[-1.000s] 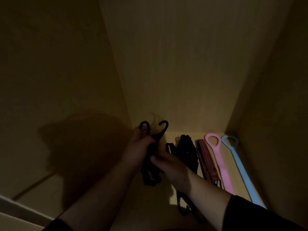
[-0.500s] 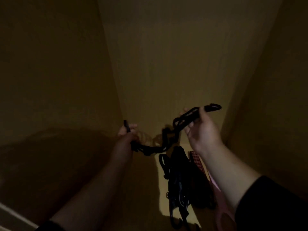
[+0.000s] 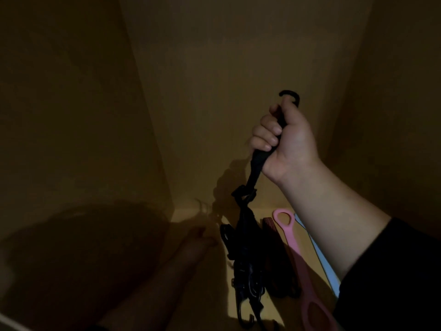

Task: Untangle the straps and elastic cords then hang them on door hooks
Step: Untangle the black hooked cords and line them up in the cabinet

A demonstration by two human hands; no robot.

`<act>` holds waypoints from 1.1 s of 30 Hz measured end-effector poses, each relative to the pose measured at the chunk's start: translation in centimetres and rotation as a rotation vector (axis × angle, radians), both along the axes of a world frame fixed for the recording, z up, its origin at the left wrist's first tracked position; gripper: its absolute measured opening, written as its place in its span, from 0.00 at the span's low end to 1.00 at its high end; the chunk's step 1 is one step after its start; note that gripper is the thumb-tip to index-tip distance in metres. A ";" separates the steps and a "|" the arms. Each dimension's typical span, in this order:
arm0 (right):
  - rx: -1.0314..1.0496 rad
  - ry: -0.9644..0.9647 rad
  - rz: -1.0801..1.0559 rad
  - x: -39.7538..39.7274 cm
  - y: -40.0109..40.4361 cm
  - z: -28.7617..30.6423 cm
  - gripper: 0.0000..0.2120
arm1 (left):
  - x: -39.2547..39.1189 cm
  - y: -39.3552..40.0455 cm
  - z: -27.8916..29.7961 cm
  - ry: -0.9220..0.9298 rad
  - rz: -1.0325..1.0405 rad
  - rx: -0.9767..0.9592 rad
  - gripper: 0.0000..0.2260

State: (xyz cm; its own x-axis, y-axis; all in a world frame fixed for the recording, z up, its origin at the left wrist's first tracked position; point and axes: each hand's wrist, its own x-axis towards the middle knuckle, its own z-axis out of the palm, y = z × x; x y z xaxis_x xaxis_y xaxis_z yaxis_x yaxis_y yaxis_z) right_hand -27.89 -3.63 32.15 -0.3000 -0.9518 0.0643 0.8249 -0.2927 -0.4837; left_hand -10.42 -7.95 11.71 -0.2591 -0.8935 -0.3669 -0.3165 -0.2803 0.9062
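Head view: right hand (image 3: 285,142) fist-grip round black cord (image 3: 256,163), hook upward.

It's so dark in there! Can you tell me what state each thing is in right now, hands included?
Right hand: raised, gripping the black cord.
Black cord: hanging from the fist, hook poking out on top.
Left hand: low in shadow, holding nothing visible.
Black strap pile: lying bunched.
Striped strap: lying flat.
Pink band: lying straight.
Blue band: lying, mostly hidden.

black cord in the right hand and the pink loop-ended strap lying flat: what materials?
Black hooked cord: looks like woven fabric over elastic, matte, hanging limp below the right hand; its hook could be coated metal or plastic, too dark to tell. Pink loop-ended strap: probably moulded rubber or silicone, smooth, uniform colour, rounded loops.
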 end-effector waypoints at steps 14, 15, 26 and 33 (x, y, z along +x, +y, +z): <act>0.047 -0.006 -0.038 -1.8 -0.6 -0.2 0.14 | -7.0 3.2 12.3 0.407 -0.578 -0.288 0.09; 0.065 0.010 -0.073 -2.4 -0.6 -0.6 0.13 | -7.2 3.4 12.3 0.364 -0.563 -0.282 0.04; 0.763 0.418 -0.316 -8.7 -1.2 -8.7 0.06 | -5.4 1.4 13.5 -0.171 -0.471 -0.662 0.08; 0.984 0.747 0.022 -8.3 -1.0 -14.3 0.10 | -6.5 0.7 12.6 0.201 -0.240 -0.681 0.09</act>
State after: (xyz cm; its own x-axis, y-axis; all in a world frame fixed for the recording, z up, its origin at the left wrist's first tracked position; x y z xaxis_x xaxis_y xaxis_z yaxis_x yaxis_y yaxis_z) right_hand -36.21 -4.58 17.87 -0.4809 -0.6961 -0.5330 0.2521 0.4725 -0.8445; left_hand -16.94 -7.25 24.32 -0.4793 -0.8164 0.3221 -0.1085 0.4193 0.9013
